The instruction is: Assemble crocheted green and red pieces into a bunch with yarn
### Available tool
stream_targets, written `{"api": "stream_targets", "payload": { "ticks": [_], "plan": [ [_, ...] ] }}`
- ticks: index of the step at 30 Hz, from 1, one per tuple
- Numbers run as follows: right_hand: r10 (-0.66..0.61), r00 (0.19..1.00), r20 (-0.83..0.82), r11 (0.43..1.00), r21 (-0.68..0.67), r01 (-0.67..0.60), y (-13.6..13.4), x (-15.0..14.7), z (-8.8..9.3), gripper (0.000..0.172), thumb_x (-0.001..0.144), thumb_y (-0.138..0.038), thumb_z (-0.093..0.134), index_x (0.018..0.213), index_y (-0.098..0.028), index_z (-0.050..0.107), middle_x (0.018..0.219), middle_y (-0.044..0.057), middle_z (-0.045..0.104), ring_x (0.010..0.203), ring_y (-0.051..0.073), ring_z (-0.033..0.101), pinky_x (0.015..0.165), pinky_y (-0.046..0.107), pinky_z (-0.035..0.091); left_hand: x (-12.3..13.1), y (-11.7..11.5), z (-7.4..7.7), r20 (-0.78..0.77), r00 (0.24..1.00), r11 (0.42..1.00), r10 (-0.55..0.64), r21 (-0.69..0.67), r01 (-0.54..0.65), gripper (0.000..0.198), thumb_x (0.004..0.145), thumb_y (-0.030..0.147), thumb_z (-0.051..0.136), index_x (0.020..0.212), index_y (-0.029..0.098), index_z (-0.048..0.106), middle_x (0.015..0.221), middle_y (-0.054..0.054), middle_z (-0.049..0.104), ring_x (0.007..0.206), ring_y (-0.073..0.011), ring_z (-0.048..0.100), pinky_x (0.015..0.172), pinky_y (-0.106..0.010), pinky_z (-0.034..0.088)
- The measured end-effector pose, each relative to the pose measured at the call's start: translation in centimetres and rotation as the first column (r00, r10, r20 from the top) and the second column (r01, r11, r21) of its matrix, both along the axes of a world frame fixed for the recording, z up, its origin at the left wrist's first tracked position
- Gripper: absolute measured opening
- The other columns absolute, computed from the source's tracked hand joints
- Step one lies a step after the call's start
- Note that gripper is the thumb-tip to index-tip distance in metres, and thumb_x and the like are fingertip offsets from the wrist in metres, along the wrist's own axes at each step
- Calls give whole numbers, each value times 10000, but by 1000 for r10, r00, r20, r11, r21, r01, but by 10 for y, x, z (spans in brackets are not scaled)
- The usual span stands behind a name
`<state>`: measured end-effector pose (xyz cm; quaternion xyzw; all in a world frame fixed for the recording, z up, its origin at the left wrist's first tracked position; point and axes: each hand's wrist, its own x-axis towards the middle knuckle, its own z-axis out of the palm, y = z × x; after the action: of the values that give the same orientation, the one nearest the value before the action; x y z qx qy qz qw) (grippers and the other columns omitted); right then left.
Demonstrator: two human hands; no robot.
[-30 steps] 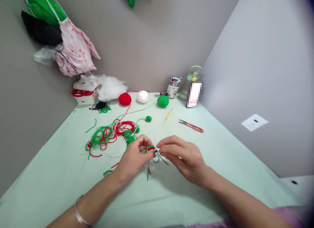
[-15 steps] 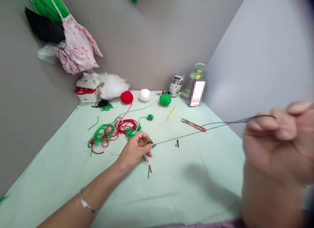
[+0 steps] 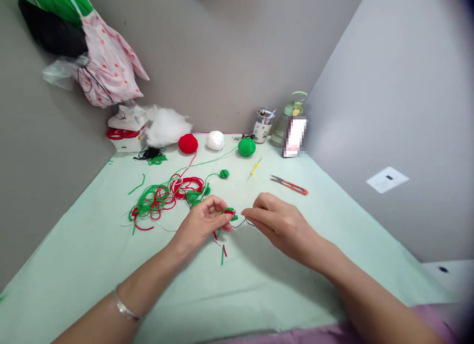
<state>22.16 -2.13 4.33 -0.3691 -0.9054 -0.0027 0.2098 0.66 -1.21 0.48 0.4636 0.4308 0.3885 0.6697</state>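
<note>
My left hand (image 3: 203, 220) pinches a small red and green crocheted piece (image 3: 230, 213) between thumb and fingers, just above the table. Close to its right side is my right hand (image 3: 276, 220), fingers pressed together. A black thread (image 3: 239, 224) runs from the piece to the right fingertips. Whether a needle sits in that pinch is too small to tell. Short red and green yarn ends (image 3: 223, 252) hang or lie below the left hand. Green crocheted pieces (image 3: 193, 197) lie just behind it, partly hidden.
Tangled red, green and white yarn (image 3: 159, 201) spreads at the left. Red (image 3: 188, 143), white (image 3: 215, 140) and green yarn balls (image 3: 246, 147) line the back. A yellow-handled hook (image 3: 255, 169) and orange thread snips (image 3: 291, 184) lie behind my right hand. A phone (image 3: 295, 136) leans against a bottle (image 3: 280, 132).
My right hand has come back from far right, near the camera, to beside the left hand. The black thread, stretched taut before, now hangs slack. My left hand keeps its pinch on the crocheted piece.
</note>
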Motion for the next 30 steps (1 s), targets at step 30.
{"api": "stream_targets", "payload": {
  "ticks": [30],
  "plan": [
    [16,999,48,998,60,-19,-2,-1,3,253,965,-78,436,874,-159,658,760,27,474,671,123,436,556,241,312,0,0,-1,-29,1000,1000,0,7,0,292,778,359,753,851,192,525,683,24,682,698,-143,680,669,-249,471]
  ]
}}
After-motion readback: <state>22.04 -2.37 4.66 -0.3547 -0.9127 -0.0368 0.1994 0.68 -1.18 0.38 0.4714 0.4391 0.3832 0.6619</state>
